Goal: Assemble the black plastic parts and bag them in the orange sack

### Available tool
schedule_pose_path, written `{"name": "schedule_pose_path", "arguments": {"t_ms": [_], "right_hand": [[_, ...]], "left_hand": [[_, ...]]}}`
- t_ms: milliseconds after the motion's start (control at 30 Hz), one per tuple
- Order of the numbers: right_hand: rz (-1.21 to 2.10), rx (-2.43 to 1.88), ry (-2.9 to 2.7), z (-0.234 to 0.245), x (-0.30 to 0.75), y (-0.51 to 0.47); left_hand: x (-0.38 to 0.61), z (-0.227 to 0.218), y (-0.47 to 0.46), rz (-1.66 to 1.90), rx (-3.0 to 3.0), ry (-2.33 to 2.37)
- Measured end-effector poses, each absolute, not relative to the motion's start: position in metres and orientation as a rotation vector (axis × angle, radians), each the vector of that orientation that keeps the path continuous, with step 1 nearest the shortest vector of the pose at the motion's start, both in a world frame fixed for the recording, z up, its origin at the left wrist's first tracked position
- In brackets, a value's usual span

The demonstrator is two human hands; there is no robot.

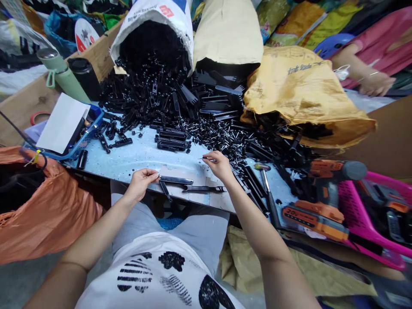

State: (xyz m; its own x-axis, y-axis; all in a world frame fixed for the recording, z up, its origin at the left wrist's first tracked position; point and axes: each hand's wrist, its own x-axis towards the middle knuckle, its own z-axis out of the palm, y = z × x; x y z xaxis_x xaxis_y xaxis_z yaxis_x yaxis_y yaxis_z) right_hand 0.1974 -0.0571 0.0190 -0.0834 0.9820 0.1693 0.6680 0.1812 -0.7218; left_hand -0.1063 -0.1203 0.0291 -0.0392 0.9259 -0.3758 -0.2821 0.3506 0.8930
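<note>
My left hand [141,181] is closed on the end of a long black plastic strip [176,180] that lies along the near edge of the pale blue table [138,156]. A second black piece [203,188] lies just right of it. My right hand [219,164] pinches a small thin metal pin [204,159] between its fingertips, just above the strip. A heap of small pins and black plastic parts [222,137] spreads right behind both hands. A neat stack of black strips [172,139] sits behind my left hand.
A white sack [154,25], a tan sack [228,34] and a yellow sack [302,90] spill black parts at the back. An orange cordless drill [322,193] and a hammer [267,189] lie right. A pink basket [370,214] stands far right, an orange bag [51,206] left. Another person's arm [363,73] rests top right.
</note>
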Motion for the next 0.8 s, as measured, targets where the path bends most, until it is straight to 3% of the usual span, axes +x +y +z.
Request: {"name": "schedule_pose_path", "arguments": {"t_ms": [267,600,800], "right_hand": [[0.884,-1.502,-2.011,0.053,0.184,-0.116],[0.550,-1.358,-2.590,0.076,0.156,-0.122],[0.547,-1.368,-2.706,0.069,0.154,-0.116]], "left_hand": [[-0.100,0.031,-0.119,0.899,0.971,1.263],[-0.100,0.024,-0.110,0.886,1.240,1.401],[-0.096,0.015,-0.129,0.976,1.468,1.498]]}}
